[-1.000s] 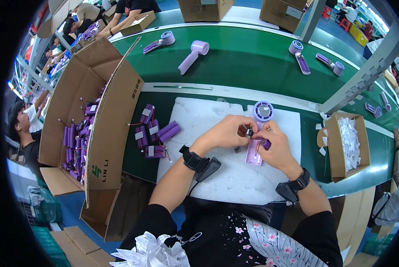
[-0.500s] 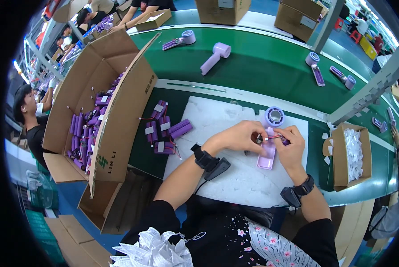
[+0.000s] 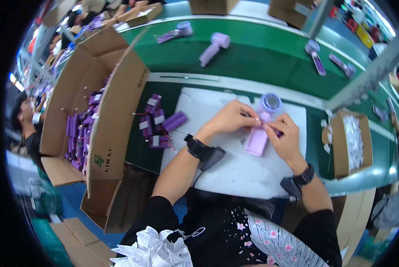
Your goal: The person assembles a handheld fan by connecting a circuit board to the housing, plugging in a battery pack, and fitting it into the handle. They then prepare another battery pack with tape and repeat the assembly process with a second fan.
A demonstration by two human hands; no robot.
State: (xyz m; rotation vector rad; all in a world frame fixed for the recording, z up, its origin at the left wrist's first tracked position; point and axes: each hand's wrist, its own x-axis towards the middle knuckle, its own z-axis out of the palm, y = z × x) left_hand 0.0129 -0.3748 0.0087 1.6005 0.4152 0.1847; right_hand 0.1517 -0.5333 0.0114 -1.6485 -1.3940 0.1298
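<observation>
A light-purple handheld fan (image 3: 255,143) lies on the white foam sheet (image 3: 213,167), its round head (image 3: 270,103) away from me and its hollow handle toward me. Over the top of the handle my left hand (image 3: 236,117) is closed in a pinch, its fingertips against those of the other hand. What it pinches is too small to make out. My right hand (image 3: 286,135) is also closed, and a dark purple battery pack (image 3: 278,132) shows partly beneath its curled fingers. Left of the sheet lie several purple battery packs (image 3: 158,119) with white labels and thin wires.
A tall carton (image 3: 124,107) of purple battery packs stands at the left. On the right, a small box (image 3: 340,147) holds white pieces. Several fans, including one light-purple fan (image 3: 214,48), lie on the green conveyor (image 3: 261,58) beyond a pale rail. Other people work around.
The view has shifted slightly. My hands have come together at the top of the handle, and the fan now lies more slanted. The red and dark wires seen between my hands are now mostly hidden.
</observation>
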